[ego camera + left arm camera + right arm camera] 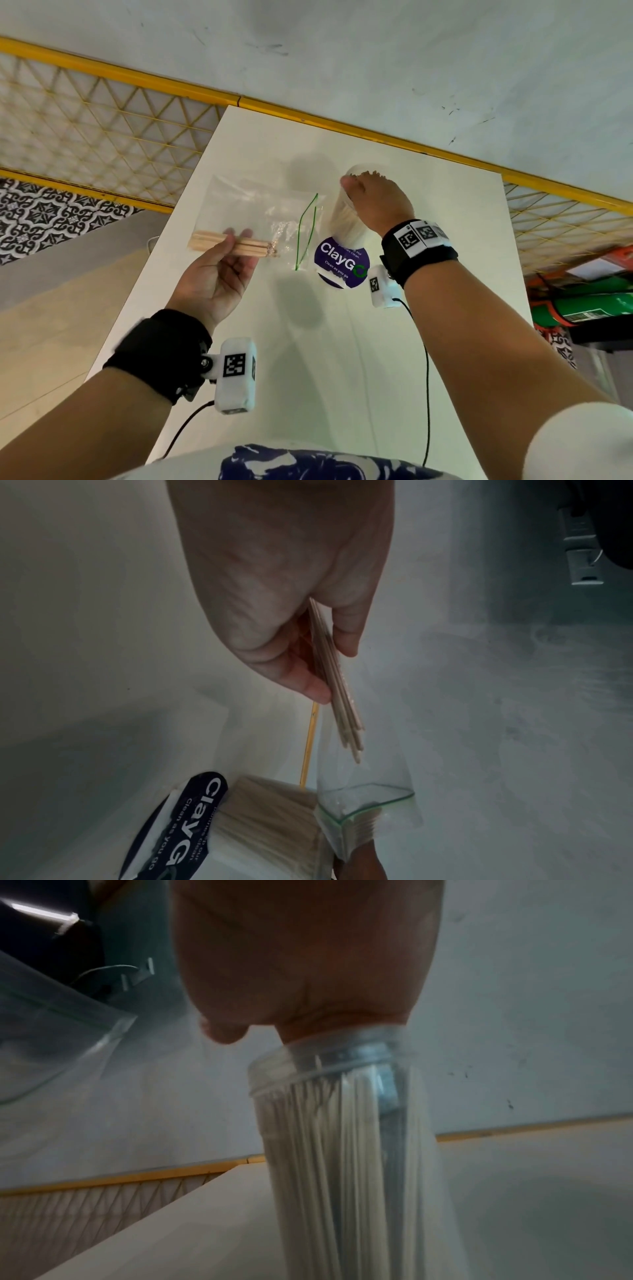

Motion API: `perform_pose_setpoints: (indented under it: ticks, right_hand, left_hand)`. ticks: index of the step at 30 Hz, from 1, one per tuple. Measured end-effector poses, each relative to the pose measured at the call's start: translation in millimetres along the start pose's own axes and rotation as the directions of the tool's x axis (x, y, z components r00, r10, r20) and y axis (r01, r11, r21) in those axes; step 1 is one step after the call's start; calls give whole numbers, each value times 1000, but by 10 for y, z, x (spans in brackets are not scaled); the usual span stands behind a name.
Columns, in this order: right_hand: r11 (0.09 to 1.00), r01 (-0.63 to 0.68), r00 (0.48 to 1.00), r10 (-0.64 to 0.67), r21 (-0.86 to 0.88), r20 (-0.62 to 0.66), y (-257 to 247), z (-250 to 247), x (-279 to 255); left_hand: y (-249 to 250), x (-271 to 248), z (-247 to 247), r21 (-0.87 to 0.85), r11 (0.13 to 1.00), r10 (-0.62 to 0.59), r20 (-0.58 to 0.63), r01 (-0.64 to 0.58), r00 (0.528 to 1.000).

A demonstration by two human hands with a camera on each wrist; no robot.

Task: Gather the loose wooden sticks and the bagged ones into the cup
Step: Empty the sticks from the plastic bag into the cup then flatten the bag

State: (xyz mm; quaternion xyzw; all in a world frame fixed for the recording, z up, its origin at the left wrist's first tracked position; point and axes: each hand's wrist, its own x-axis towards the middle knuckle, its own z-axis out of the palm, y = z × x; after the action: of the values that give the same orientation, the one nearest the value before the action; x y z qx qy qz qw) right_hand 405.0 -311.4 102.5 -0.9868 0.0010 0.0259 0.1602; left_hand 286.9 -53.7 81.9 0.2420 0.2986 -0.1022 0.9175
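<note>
Judging by the tall clear plastic cup [342,219] already crammed with pale sticks, looks like the loose lot is stowed and the bagged lot is now in hand. Stands on the white table [342,359], that cup, its base at the far edge of a round purple "ClayGo" sticker [339,263].

Right hand [380,202]: clamps the cup from above, palm over the mouth, thumb hooked on the rim. Remaining fingers hidden behind the hand, so cannot tell exactly how they lie.

Left hand [214,277]: held up above the table, just left of the cup. Pinches a small bundle of thin wooden sticks [236,244] through a clear plastic zip bag with a green seal line [246,205], thumb on the near side, fingers curled behind. Bag mouth [306,233] gaping and turned toward the cup, close beside its wall in the left wrist view. Stick tips well short of that mouth, still inside the plastic.

Next move, as a guess: lift the palm off the cup mouth or shift the grip to the wall, since nothing enters while covered. Then tilt the bag mouth-down over the rim and ease the pinch so the bundle slides out. Calls for a steady cup and careful aim, given how little room remains among the packed sticks.
</note>
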Motion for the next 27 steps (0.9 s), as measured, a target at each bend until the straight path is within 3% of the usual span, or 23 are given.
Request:
perform_pose_setpoints:
  ticks: [4, 6, 8, 9, 10, 12, 14, 16, 18, 20, 22, 27]
  right_hand:
    - [971, 83, 968, -26, -223, 250, -80, -67, -66]
    - [956, 106, 980, -54, -274, 191, -119, -101, -109]
    - [978, 137, 985, -151, -157, -86, -198, -189, -218]
    - [988, 155, 965, -154, -14, -212, -271, -233, -315]
    - [971, 173, 959, -128, 163, -252, -335, -263, -437]
    - [885, 191, 978, -134, 425, -160, -504, -299, -738]
    - [823, 214, 976, -164, 526, -141, -612, -263, -984]
    - [729, 159, 984, -59, 665, -170, -635, -200, -1078]
    - [628, 48, 998, 8, 777, -68, -656, -175, -1089]
    - [581, -5, 996, -71, 814, 57, -683, -168, -1109]
    - [537, 17, 977, -187, 843, 99, -700, -152, -1135]
    - [716, 215, 932, -353, 664, 79, -680, -132, -1160]
  left_hand:
    - [-10, -16, 25, -15, 1000, -9, 14, 10, 1000]
    - [0, -44, 56, -26, 1000, -6, 44, 7, 999]
    - [16, -71, 100, -38, 999, -5, 87, 8, 996]
    - [34, -85, 113, -44, 999, 1, 110, 4, 994]
    - [39, -94, 131, -47, 999, 4, 134, 2, 991]
    - [54, -116, 157, -43, 999, 12, 174, -5, 985]
    - [52, -137, 186, -49, 999, 11, 204, -1, 979]
    - [32, -166, 230, -64, 998, -1, 230, 16, 973]
    - [5, -186, 276, -55, 998, -9, 242, 23, 970]
    - [-30, -195, 307, -20, 999, -19, 231, 25, 973]
    - [-71, -191, 328, 28, 999, -21, 188, 16, 982]
    - [-123, -217, 407, 47, 999, 6, 104, -11, 995]
